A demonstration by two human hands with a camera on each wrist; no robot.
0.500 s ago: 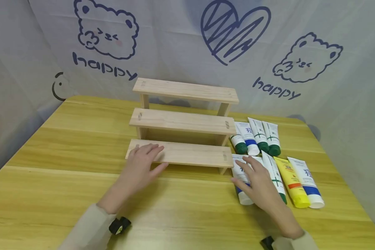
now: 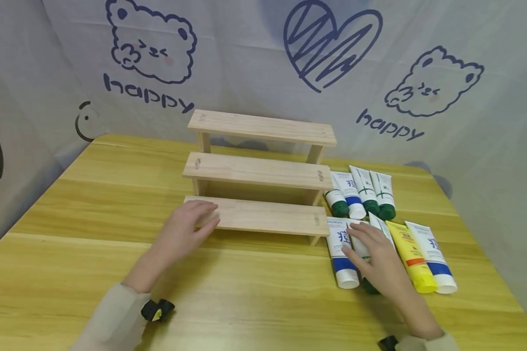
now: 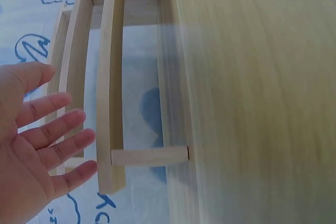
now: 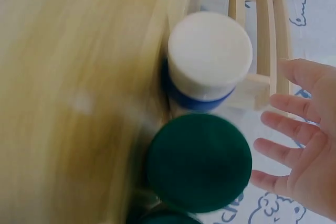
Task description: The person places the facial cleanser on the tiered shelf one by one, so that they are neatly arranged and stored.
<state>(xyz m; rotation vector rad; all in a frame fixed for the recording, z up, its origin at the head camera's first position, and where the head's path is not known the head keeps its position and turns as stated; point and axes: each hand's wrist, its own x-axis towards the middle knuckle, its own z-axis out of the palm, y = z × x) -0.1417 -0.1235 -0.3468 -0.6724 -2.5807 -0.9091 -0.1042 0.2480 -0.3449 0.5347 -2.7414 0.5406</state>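
Note:
A three-tier wooden display rack point(image 2: 259, 214) stands on the table. My left hand point(image 2: 182, 231) is at the left end of its lowest tier, holding nothing; in the left wrist view its fingers point(image 3: 58, 129) are spread and fairly straight. Over the front row of squeeze tubes hovers my right hand point(image 2: 384, 263), fingers apart and empty. Nearest it lie a white tube with a blue band point(image 2: 343, 253) and a green-capped white tube point(image 2: 357, 241), partly hidden by the hand. In the right wrist view, a white cap point(image 4: 210, 51) and a green cap point(image 4: 199, 161) show beside the palm.
Right of these lie a yellow tube point(image 2: 413, 258) and another blue-banded white tube point(image 2: 431, 256). A back row of several white tubes point(image 2: 363, 187) lies against the rack's right side. Behind the wooden table point(image 2: 254, 302) hangs a printed white cloth point(image 2: 241, 63).
My left hand has shifted left and slightly toward me along the lowest tier. My right hand has moved right, uncovering more of the leftmost blue-banded tube.

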